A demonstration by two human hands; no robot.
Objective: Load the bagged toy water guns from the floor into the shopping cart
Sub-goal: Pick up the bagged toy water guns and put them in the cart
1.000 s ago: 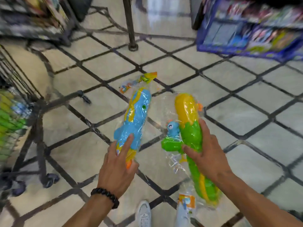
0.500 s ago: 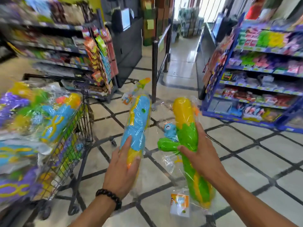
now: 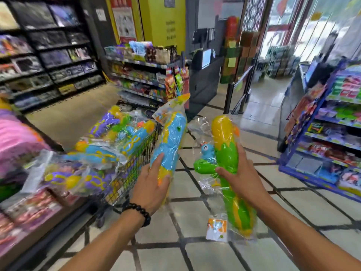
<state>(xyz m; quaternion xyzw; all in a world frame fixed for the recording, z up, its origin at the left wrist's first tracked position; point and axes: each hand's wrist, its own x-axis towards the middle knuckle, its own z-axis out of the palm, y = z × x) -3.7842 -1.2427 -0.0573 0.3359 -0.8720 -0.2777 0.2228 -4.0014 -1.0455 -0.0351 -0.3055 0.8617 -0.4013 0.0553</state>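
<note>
My left hand (image 3: 153, 183) grips a bagged blue and yellow water gun (image 3: 169, 140) by its lower end, held upright just right of the shopping cart (image 3: 136, 163). My right hand (image 3: 239, 178) grips a bagged green and yellow water gun (image 3: 224, 151) around its middle; its card label (image 3: 217, 229) hangs below. The black wire cart is piled high with several bagged water guns (image 3: 101, 151) in blue, purple and yellow.
A low display with pink packs (image 3: 23, 192) stands at the left. Blue shelves (image 3: 330, 145) of goods line the right. A dark counter (image 3: 203, 83) and a black post (image 3: 227, 98) stand ahead. Tiled floor (image 3: 195, 251) lies between my arms.
The view has risen from the floor to the shop aisle. Both hands have lifted their water guns and carried them left toward the full cart, which now lies close beside the blue gun.
</note>
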